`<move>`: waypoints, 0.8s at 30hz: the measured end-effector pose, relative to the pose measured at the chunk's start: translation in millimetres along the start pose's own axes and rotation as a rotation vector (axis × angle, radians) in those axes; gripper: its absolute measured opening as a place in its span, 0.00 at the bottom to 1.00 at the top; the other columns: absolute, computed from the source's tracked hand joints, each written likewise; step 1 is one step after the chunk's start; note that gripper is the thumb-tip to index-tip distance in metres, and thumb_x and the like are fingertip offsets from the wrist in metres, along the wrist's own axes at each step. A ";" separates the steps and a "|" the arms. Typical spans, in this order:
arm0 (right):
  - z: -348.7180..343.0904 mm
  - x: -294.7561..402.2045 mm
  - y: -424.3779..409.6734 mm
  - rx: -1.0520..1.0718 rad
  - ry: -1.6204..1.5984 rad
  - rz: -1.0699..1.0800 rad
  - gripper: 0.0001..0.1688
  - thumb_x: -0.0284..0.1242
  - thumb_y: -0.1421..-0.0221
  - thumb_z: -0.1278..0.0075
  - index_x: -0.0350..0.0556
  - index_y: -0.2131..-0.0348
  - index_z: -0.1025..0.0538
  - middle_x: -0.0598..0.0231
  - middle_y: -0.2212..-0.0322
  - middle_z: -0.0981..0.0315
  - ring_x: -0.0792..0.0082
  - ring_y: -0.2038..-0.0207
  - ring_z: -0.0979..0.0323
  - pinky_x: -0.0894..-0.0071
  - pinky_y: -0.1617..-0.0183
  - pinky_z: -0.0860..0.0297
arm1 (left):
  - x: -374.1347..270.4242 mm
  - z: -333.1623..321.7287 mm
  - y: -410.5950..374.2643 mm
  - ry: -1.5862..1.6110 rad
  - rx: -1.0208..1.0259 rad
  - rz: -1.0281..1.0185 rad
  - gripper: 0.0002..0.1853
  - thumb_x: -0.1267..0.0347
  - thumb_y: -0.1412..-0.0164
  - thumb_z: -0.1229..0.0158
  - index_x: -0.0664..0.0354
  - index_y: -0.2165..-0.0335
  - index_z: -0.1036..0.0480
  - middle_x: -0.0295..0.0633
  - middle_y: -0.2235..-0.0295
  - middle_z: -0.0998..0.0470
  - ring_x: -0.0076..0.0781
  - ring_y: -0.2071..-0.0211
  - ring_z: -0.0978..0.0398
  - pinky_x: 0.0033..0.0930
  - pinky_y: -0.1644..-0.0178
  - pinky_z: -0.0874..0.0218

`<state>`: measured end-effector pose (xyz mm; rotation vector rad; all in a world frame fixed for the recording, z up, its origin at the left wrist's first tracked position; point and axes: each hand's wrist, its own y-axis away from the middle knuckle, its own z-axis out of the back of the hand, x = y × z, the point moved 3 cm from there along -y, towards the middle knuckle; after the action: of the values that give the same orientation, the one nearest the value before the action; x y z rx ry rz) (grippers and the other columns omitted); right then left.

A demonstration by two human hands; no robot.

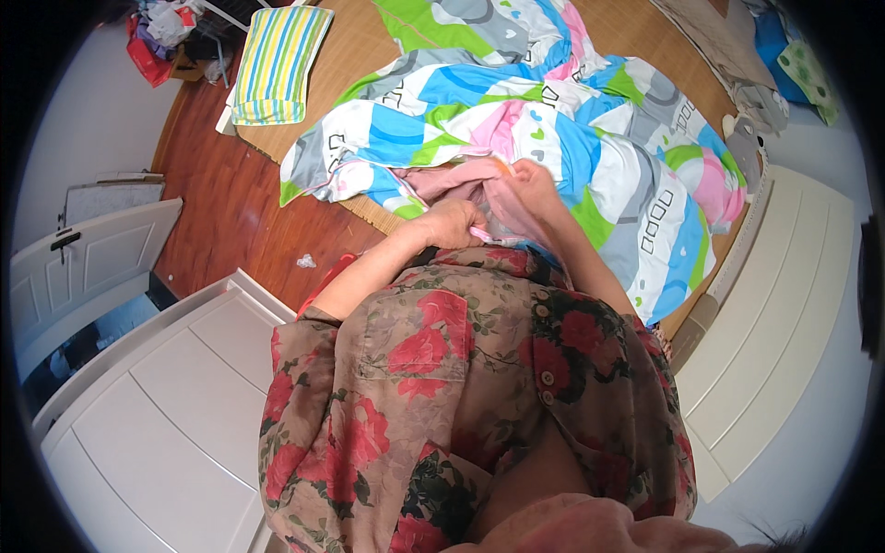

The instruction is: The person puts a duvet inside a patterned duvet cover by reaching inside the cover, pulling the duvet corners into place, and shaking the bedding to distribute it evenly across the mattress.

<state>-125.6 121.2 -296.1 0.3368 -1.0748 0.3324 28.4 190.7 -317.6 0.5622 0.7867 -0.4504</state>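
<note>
A multicoloured patterned duvet cover point(594, 159) lies rumpled over the bed, its near edge close to my body. At an opening in it a pink inner quilt or cloth point(442, 178) shows. My left hand point(458, 222) is closed on the pink-trimmed edge of the cover, just in front of my floral shirt. To its right and a little farther off, my right hand point(534, 183) pinches the pink cloth, whose folds hang between the two hands. What lies inside the cover beyond the opening is hidden.
A striped pillow point(282, 66) lies at the bed's left corner on a woven mat point(356, 45). Left of the bed is a reddish wooden floor point(228, 207) with a small crumpled scrap point(306, 260). A white door point(97, 252) stands at left, a cream headboard-like panel point(767, 332) at right.
</note>
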 end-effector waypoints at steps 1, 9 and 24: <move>-16.3 -17.7 4.9 0.073 0.017 0.273 0.06 0.29 0.45 0.48 0.44 0.70 0.27 0.73 0.84 0.33 0.83 0.83 0.40 0.78 0.82 0.44 | -2.5 0.6 -2.2 0.095 -0.044 -0.030 0.14 0.68 0.51 0.41 0.59 0.63 0.24 0.48 0.64 0.24 0.44 0.61 0.26 0.39 0.57 0.36; -20.1 -32.6 40.8 0.406 -0.377 -0.406 0.07 0.28 0.40 0.55 0.44 0.64 0.29 0.80 0.78 0.37 0.89 0.77 0.43 0.86 0.76 0.47 | -6.0 2.2 8.2 0.357 -0.475 -0.020 0.08 0.74 0.52 0.42 0.61 0.68 0.24 0.47 0.68 0.22 0.43 0.65 0.24 0.36 0.59 0.35; 33.6 7.3 48.1 0.217 0.030 -0.098 0.07 0.21 0.48 0.50 0.42 0.66 0.30 0.79 0.79 0.38 0.87 0.77 0.44 0.86 0.74 0.46 | 63.7 -17.2 81.2 0.157 -0.330 0.011 0.18 0.57 0.45 0.42 0.60 0.79 0.32 0.41 0.82 0.30 0.38 0.78 0.30 0.35 0.72 0.40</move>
<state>-169.4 151.0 -269.8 0.5749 -0.9913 0.3657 105.6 252.7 -351.5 0.2954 0.9847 -0.2594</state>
